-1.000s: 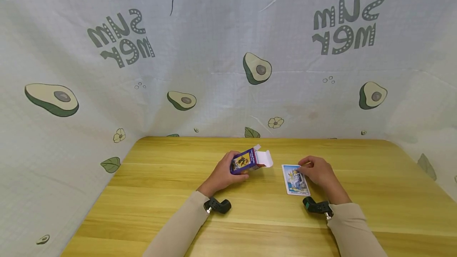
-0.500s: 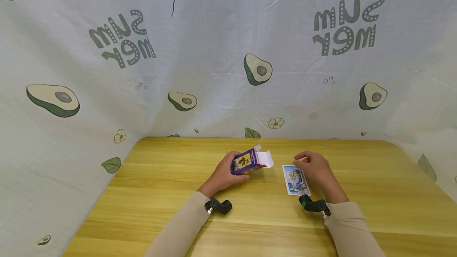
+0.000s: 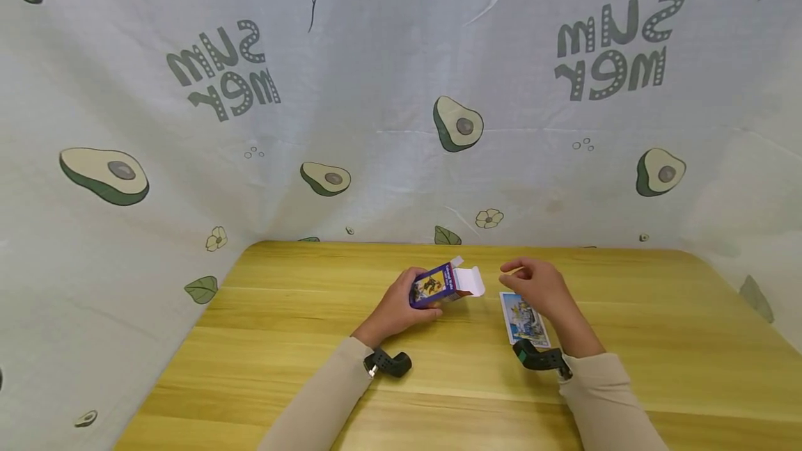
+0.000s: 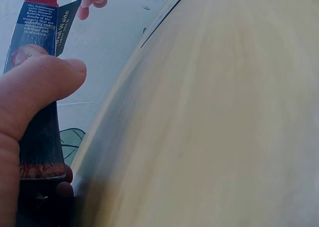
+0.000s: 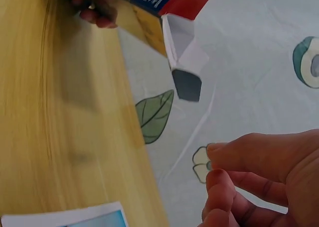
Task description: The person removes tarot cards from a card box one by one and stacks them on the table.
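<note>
soft, diffuse light on the table (image 3: 464,395), smudgy shadows (image 5: 75,67) and (left wrist view) blurry wood grain (image 4: 224,112)

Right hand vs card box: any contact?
Apart. The right wrist view shows the patterned cloth between the right hand and the nearest flap of the card box; head view also shows a gap.

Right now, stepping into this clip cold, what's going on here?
A person's left hand grips a purple card box, held above a wooden table with its end flaps open. The right hand hovers off that open end, fingers bent and nothing visible in them. A picture card lies on the table near the right hand; whether others lie beneath is unclear.
</note>
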Action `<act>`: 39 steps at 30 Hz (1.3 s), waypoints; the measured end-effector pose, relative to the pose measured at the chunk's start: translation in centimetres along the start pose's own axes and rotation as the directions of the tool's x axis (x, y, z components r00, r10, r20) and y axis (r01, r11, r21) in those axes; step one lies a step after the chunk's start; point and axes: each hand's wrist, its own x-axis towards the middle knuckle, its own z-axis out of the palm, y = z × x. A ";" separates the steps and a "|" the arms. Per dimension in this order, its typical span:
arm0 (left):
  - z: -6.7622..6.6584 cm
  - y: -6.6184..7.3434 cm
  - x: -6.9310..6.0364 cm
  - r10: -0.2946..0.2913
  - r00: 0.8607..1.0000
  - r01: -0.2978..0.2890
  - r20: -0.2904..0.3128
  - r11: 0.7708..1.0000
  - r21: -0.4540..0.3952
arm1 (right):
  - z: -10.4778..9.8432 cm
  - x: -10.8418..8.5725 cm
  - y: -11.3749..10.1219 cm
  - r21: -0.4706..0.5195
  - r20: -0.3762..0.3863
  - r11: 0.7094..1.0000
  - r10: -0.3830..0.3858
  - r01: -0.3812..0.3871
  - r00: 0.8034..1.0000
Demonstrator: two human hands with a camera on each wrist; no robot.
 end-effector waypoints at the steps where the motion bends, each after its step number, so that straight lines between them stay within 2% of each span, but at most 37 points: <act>1: 0.0 0.0 0.0 -0.001 1.000 0.001 0.001 1.000 0.001 | 0.0 0.0 -0.2 0.009 0.002 1.000 -0.003 0.003 1.000; 6: 0.0 0.0 0.0 -0.006 1.000 0.006 0.000 1.000 0.007 | 0.2 0.1 -1.0 0.080 0.023 0.996 -0.030 0.028 0.999; 15: 0.1 0.1 -0.1 -0.022 1.000 0.022 0.002 1.000 0.011 | 1.0 0.2 -2.4 0.164 0.022 0.986 0.014 -0.018 1.000; 25: 0.0 0.4 0.0 -0.029 1.000 0.029 -0.005 0.999 0.021 | 1.8 0.4 -3.6 0.251 0.032 0.968 -0.039 0.030 0.999; 39: 0.0 0.0 0.1 -0.021 1.000 0.021 0.000 1.000 0.022 | 2.9 0.2 -4.3 0.173 0.061 0.984 -0.043 0.032 0.997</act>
